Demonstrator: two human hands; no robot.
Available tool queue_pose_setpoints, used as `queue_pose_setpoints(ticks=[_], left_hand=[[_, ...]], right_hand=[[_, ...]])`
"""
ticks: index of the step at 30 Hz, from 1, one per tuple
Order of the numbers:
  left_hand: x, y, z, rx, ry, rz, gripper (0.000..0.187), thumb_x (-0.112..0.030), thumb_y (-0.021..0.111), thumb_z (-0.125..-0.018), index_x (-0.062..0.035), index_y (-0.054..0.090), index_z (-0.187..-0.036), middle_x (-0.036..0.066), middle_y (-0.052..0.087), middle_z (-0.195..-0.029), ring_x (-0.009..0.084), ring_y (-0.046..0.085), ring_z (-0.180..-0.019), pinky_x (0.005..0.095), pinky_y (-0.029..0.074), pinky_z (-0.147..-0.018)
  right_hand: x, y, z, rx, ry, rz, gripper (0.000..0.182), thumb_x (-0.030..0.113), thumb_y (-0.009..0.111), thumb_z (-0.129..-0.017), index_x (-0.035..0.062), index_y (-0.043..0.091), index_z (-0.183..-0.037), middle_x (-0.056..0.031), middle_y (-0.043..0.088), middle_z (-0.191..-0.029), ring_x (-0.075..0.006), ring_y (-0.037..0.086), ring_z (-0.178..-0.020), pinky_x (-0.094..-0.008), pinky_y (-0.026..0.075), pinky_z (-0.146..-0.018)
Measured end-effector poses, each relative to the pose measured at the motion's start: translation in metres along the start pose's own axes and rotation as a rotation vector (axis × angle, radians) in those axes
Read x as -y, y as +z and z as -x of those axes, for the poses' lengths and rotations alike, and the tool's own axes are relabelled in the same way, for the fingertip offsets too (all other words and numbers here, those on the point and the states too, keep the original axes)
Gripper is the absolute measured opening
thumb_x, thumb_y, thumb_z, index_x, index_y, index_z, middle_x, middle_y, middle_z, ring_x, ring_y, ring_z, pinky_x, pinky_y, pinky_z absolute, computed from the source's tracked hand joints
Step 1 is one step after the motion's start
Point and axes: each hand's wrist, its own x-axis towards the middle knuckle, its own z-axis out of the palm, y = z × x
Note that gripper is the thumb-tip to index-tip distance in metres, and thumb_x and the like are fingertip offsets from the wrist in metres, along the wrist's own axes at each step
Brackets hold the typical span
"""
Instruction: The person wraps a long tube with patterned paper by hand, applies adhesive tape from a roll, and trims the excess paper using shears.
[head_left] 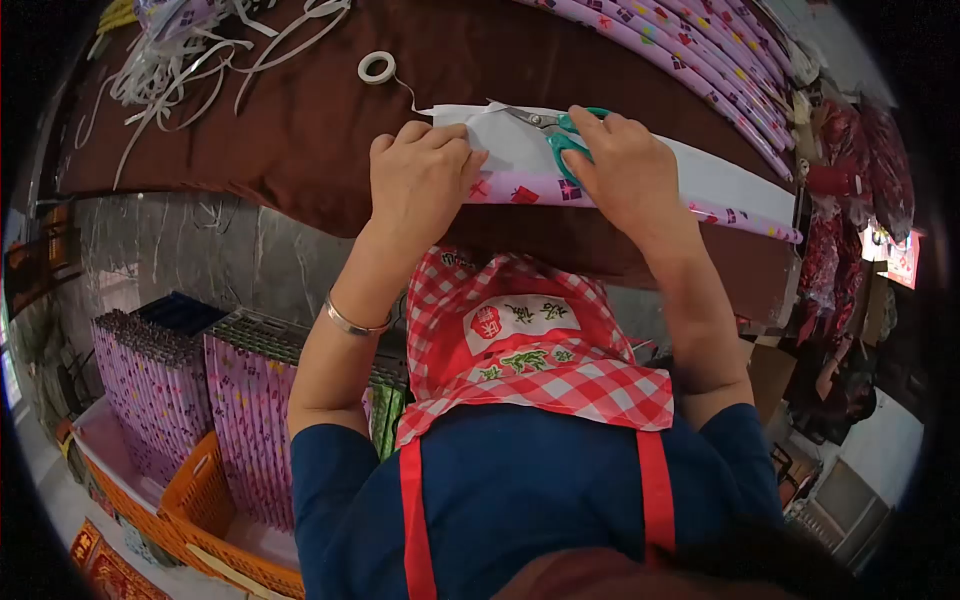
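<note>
My right hand [632, 172] is closed around the teal handles of a pair of scissors [562, 150]. The metal blades point left along the far edge of a partly rolled sheet of wrapping paper [520, 188], white inside and purple with printed gifts outside. At the sheet's left end, the curled fingers of my left hand [418, 175] grip the paper. A narrow white strip runs from this end to a small roll of white tape [377, 67] lying just beyond. My left fingertips are partly hidden behind the hand.
The brown cloth-covered table [300, 130] bears several long purple rolls [700, 70] at the far right and tangled white strips [170, 85] at the far left. Below left, orange baskets [195, 480] hold bundles of purple rolled tubes [150, 400]. Red bags [830, 220] hang at right.
</note>
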Motion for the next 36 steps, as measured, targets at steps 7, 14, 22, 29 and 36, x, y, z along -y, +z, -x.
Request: queue_pose_setpoints(ticks=[7, 14, 22, 29, 36], left_hand=[[-0.001, -0.002, -0.001, -0.074, 0.023, 0.012, 0.017, -0.024, 0.074, -0.080, -0.0124, 0.066, -0.069, -0.005, 0.071, -0.090, 0.0169, 0.062, -0.082, 0.0364, 0.042, -0.068], [-0.006, -0.001, 0.004, -0.122, -0.035, 0.111, 0.014, -0.021, 0.076, -0.078, -0.0116, 0.065, -0.077, -0.001, 0.068, -0.088, 0.0203, 0.062, -0.081, 0.0361, 0.043, -0.069], [-0.006, -0.008, 0.012, -0.151, -0.242, 0.213, 0.017, -0.018, 0.078, -0.076, -0.0109, 0.066, -0.086, 0.002, 0.064, -0.085, 0.0231, 0.061, -0.080, 0.0369, 0.042, -0.067], [-0.005, -0.008, -0.011, -0.002, -0.248, 0.172, 0.019, -0.015, 0.077, -0.072, -0.0121, 0.066, -0.087, 0.001, 0.061, -0.080, 0.0226, 0.058, -0.075, 0.0372, 0.040, -0.065], [-0.008, -0.011, -0.025, 0.104, -0.230, -0.009, 0.017, -0.019, 0.077, -0.073, -0.0120, 0.066, -0.085, 0.002, 0.062, -0.081, 0.0225, 0.061, -0.077, 0.0383, 0.044, -0.066]], right_hand=[[-0.059, -0.010, -0.018, -0.018, 0.046, 0.099, 0.057, 0.021, 0.072, -0.084, 0.0130, 0.052, -0.137, -0.0105, 0.063, -0.103, -0.0301, 0.062, -0.096, -0.0423, 0.053, -0.081], [-0.084, -0.018, -0.097, -0.016, -0.396, -0.014, 0.065, 0.031, 0.080, -0.076, 0.0118, 0.054, -0.132, -0.0128, 0.063, -0.105, -0.0323, 0.063, -0.098, -0.0434, 0.054, -0.078], [-0.026, -0.017, -0.114, -0.094, -0.517, -0.191, 0.072, 0.027, 0.086, -0.070, 0.0054, 0.056, -0.131, -0.0129, 0.066, -0.095, -0.0310, 0.065, -0.085, -0.0402, 0.052, -0.074], [-0.025, 0.040, -0.056, -0.282, -0.041, -0.632, 0.068, 0.014, 0.084, -0.078, 0.0023, 0.051, -0.136, -0.0073, 0.063, -0.093, -0.0148, 0.059, -0.081, -0.0289, 0.051, -0.076], [-0.021, 0.047, -0.044, -0.280, -0.021, -0.796, 0.065, 0.033, 0.082, -0.079, -0.0025, 0.055, -0.126, -0.0054, 0.064, -0.079, -0.0212, 0.063, -0.067, -0.0337, 0.047, -0.064]])
